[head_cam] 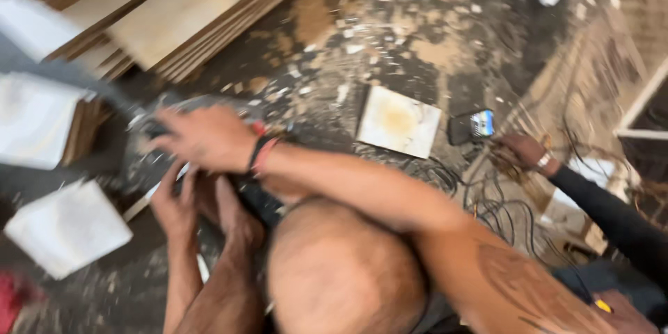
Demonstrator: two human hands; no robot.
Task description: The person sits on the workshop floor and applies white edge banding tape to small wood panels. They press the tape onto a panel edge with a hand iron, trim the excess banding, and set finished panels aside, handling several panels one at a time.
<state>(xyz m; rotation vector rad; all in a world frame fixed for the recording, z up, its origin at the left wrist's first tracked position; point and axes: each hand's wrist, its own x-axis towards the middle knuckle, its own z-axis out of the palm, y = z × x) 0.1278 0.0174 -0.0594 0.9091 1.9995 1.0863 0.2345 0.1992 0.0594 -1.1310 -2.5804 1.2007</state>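
Only the head view here, and it's pretty motion-blurred, so details are soft. The person is squatting low, bare knee filling the bottom middle of the shot. Their right hand, with red and black bands on the wrist, is reaching across to the left and closing over a dark tool sitting on the floor; fingers are curled on it, though I can't tell how tight the grip is. The left hand is sitting just below, fingers spread and pointing up against a pale strip beside the tool, touching it rather than pinching.

The floor is dark and covered in sawdust, chips and pale scraps. Stacked plywood sheets are lying at top left, white blocks are sitting along the left edge, and a small pale square board is lying flat in the middle. To the right, another person's hand in a dark sleeve is resting among tangled wires, just beside a phone with a lit screen.
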